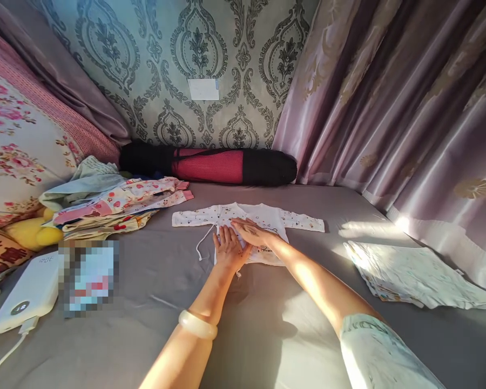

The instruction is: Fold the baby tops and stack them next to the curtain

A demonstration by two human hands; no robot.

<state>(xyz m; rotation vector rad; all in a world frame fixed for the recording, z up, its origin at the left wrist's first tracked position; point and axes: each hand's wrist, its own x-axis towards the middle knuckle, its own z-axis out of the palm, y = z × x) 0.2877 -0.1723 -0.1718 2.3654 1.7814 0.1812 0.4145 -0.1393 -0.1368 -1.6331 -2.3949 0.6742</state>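
Note:
A small white baby shirt (267,216) lies spread on the grey sheet, both patterned long sleeves stretched out to the sides. A thin white tie string (200,249) trails from its left side. My left hand (228,247) rests flat on the shirt's lower middle, fingers extended. Just beside and above it, my right hand (251,232) lies flat across the chest with its fingers pointing left. Both palms press on the cloth, and neither hand grips anything. Part of the printed front is hidden under the right hand and forearm.
Left stands a pile of children's clothes (121,200), near a white power bank (28,292) with a cable and a blurred-out item (91,281). Folded light cloths (417,273) lie right. A black and red rolled bag (210,165) lines the wall; curtains (389,108) hang right.

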